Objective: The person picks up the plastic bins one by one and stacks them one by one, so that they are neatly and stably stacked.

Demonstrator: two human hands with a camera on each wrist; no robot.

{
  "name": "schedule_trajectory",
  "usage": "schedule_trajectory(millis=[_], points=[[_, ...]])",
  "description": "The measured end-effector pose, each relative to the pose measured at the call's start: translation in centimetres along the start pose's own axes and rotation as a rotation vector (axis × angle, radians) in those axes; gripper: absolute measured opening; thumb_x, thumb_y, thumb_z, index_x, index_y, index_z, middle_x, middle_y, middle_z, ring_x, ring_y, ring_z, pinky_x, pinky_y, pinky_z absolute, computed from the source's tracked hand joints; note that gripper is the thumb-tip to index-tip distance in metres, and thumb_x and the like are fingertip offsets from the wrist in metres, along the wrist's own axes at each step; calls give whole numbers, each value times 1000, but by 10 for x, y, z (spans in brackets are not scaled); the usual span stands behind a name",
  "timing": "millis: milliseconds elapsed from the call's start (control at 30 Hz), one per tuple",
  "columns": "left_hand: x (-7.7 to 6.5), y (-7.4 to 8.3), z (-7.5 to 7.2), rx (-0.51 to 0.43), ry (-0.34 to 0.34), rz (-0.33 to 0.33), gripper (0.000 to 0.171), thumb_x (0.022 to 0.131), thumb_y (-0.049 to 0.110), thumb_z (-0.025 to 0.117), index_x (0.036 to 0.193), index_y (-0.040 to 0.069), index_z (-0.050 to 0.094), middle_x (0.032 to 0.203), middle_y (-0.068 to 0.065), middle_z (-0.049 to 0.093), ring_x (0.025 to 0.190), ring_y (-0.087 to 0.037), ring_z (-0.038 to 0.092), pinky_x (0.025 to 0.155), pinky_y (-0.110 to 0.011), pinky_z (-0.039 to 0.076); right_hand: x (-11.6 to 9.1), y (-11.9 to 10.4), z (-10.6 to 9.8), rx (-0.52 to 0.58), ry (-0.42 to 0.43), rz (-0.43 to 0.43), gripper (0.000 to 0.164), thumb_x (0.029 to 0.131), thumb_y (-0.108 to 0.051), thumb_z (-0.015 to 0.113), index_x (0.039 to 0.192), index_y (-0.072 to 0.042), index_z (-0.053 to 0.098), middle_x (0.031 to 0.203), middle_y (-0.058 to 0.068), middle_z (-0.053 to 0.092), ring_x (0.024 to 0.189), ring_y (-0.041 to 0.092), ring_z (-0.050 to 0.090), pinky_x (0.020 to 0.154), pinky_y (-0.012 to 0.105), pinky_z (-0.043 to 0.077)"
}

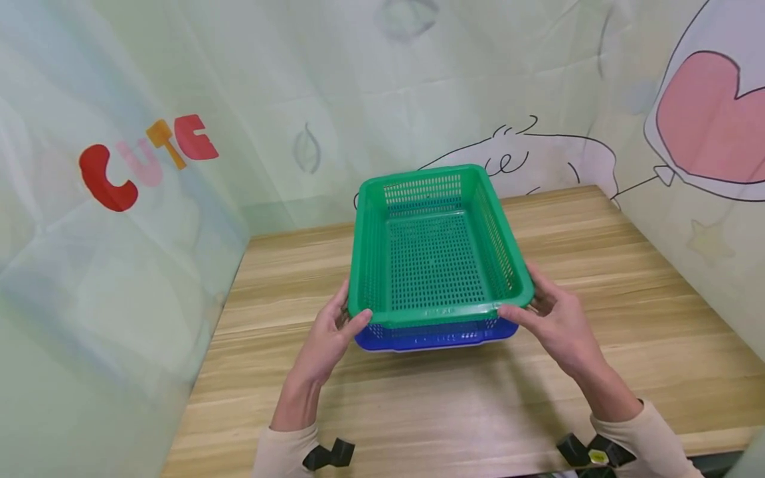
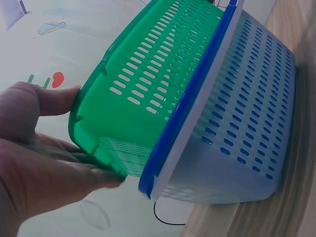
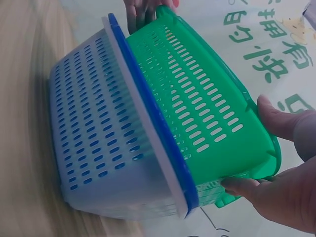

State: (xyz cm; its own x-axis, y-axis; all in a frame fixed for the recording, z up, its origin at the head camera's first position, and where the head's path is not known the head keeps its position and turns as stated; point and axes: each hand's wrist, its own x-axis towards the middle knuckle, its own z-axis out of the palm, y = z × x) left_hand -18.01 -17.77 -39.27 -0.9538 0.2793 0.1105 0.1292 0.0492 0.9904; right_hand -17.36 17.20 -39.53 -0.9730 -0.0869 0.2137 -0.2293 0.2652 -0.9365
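A green plastic basket with slotted walls is tilted and raised partway out of a blue basket. My left hand grips its near left corner, thumb over the rim and fingers beneath. At the near right corner, my right hand holds the rim the same way. In the left wrist view, the blue basket's rim lies against the rim of a whitish translucent basket, which stands on the table. Nothing lies inside the green basket. The lower part of the green basket is hidden inside the blue one.
The wood-grain table is bounded by a printed curtain at the back and sides. Black wrist mounts sit on both sleeves. A dark object shows at the table's near right edge.
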Motion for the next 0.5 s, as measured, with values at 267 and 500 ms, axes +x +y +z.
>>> schedule_trajectory(millis=[267,500], points=[[-1,-8,-4,30,28,-28,78,101,16,61,160,7,12,165,-5,16,151,-22,11,121,-49,12,1,11,4,-43,-21,29,86,88,-20,80,156,-3,30,156,24,33,136,37,43,102,31,43],[-2,-16,-6,71,44,-59,80,100,19,62,160,7,11,167,-3,4,152,-21,-4,121,-48,2,1,18,5,-47,-29,17,86,87,-18,80,156,-5,30,161,24,16,146,38,24,108,46,30]])
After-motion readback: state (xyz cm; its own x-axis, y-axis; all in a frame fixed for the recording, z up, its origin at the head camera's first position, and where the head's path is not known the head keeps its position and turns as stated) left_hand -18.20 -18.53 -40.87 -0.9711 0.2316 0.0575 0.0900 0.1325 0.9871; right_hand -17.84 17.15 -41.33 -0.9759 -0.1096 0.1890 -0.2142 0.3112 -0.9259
